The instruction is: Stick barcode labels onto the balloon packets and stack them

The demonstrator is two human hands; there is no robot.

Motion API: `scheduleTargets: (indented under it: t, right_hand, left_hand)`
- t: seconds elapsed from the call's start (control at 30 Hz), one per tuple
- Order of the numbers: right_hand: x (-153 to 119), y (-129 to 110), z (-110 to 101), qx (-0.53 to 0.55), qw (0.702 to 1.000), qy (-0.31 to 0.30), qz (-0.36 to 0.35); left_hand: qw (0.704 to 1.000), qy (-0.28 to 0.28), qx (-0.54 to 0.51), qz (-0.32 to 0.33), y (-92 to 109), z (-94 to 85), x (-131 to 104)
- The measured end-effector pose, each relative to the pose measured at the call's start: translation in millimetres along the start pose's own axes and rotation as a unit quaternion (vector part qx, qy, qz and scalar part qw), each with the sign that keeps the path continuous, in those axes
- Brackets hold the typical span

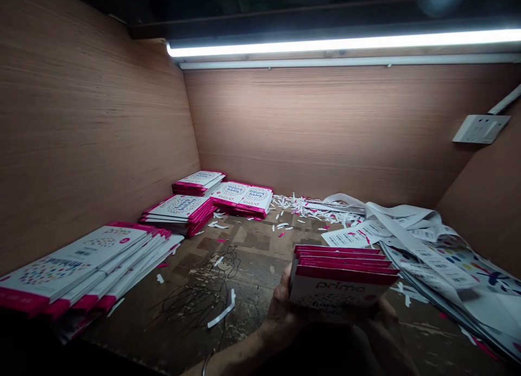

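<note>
Between my two hands I hold a small stack of white and magenta printed packets [334, 294], upright, with their magenta top edges fanned out. The front packet reads "primo" and, less clearly, a birthday greeting. My left hand [280, 305] grips the left side of the stack, its thumb up along the edge. On the other side my right hand [382, 322] holds the lower right, largely in shadow. The stack is just above the near part of the brown worktop [260, 267]. Its underside and most of my fingers are hidden.
Similar packets lie in a fanned pile [81, 256] at the left, with more piles [179, 206] behind. Paper scraps [301, 205] litter the back. Barcode label strips [423, 251] drape over printed sheets [484, 267] at right. Wooden panels [325, 132] enclose the bench.
</note>
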State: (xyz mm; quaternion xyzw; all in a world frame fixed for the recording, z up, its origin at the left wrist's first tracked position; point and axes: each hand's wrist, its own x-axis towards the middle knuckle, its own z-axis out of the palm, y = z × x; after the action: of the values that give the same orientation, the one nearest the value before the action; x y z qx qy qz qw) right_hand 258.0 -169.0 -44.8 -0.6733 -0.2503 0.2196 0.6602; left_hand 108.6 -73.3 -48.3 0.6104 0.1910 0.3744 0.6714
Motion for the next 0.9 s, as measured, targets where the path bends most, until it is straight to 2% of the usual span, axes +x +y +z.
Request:
scheduleTargets:
  t: [0.43, 0.6, 0.7, 0.8, 0.9]
  right_hand:
    - [1, 5, 0, 0.035, 0.999, -0.011, -0.009]
    - [5, 12, -3, 0.050, 0.999, -0.008, -0.014]
    - [7, 8, -2, 0.108, 0.992, -0.056, 0.034]
    - [11, -4, 5, 0.184, 0.969, -0.127, 0.102]
    - [18, -16, 14, 0.199, 0.957, -0.152, 0.147]
  left_hand:
    - [1.000, 0.014, -0.001, -0.008, 6, 3.1, -3]
    - [1.000, 0.004, 0.004, -0.025, 12, -3.3, 3]
    - [0.996, -0.033, -0.014, -0.077, 17, -9.2, 12]
    - [0.980, -0.084, -0.104, -0.146, 23, -8.3, 19]
    - [0.953, -0.059, -0.219, -0.200, 26, -2.8, 21]
